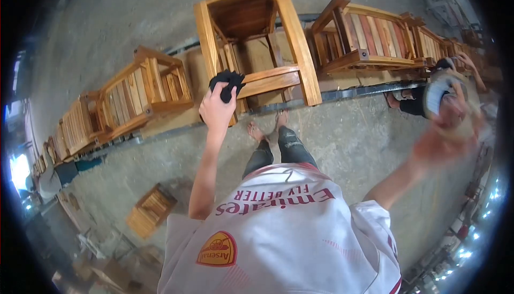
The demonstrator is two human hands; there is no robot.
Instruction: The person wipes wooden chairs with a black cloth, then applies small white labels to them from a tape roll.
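Observation:
My left hand (215, 111) is closed around a crumpled black cloth (231, 80). The cloth presses against the leg of a varnished wooden chair (267, 78), near its lower rail. This chair stands tipped in front of me, with its legs and the dark underside facing my way. Far out to the right, my right hand (445, 145) is smeared by motion, so its fingers cannot be made out. It overlaps a co-worker in the view and is well apart from the chair.
Slatted wooden chairs (128, 93) line a long low platform on the left, and more slatted chairs (377, 37) continue on the right. A co-worker (440, 93) is low beside the right-hand row. Behind me to the left, a small wooden stool (151, 211) rests on the concrete floor (353, 128).

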